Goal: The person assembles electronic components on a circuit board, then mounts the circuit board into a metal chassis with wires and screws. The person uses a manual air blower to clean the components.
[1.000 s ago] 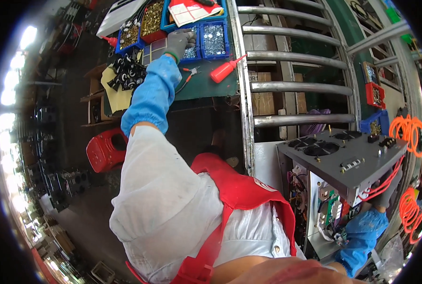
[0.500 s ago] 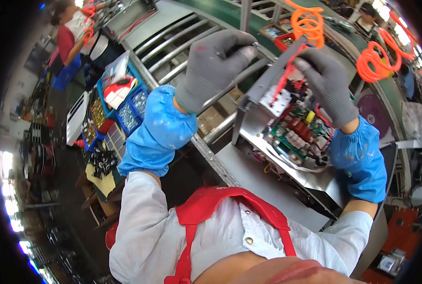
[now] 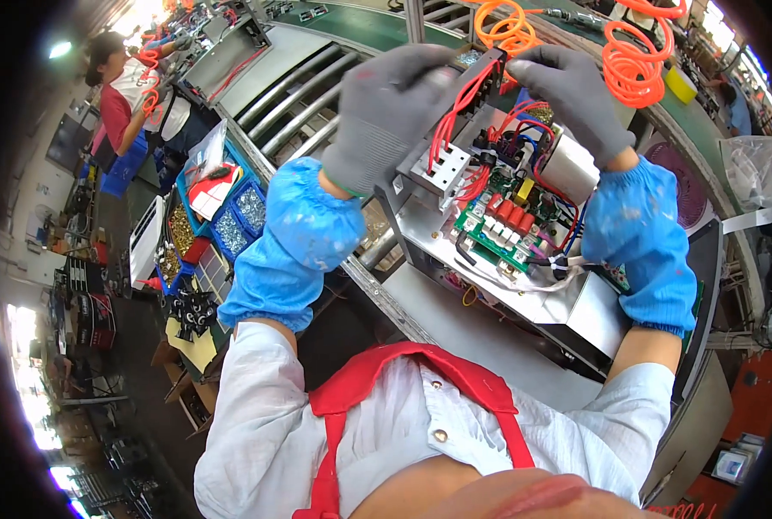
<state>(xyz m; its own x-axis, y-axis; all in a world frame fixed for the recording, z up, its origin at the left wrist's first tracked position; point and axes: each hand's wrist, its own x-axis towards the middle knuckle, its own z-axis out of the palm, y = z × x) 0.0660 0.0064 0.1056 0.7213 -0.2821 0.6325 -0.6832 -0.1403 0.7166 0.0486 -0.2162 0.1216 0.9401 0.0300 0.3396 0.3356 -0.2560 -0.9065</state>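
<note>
My left hand (image 3: 387, 117), in a grey glove, is closed in a pinch beside the upper part of a dark end panel (image 3: 464, 108); what its fingertips hold is hidden. My right hand (image 3: 576, 97), gloved alike, has its fingers curled at the panel's upper right corner. The panel stands on an open metal chassis (image 3: 598, 311). Red wires (image 3: 448, 130) run down from the panel to a white terminal block (image 3: 442, 169). Inside sit a green circuit board (image 3: 494, 245) with red and white components and a silver cylinder (image 3: 571, 166).
A roller conveyor (image 3: 304, 108) runs beyond my left hand. Blue bins (image 3: 230, 232) of small metal parts stand at the left. Orange coiled hoses (image 3: 635, 69) hang at the upper right. A co-worker (image 3: 118, 104) stands at the far left. A purple fan-like disc (image 3: 675, 186) lies at the right.
The view has shifted, and more of the chassis interior shows. My hands have come closer together at the panel's top. The small item at my left fingertips is now out of sight.
</note>
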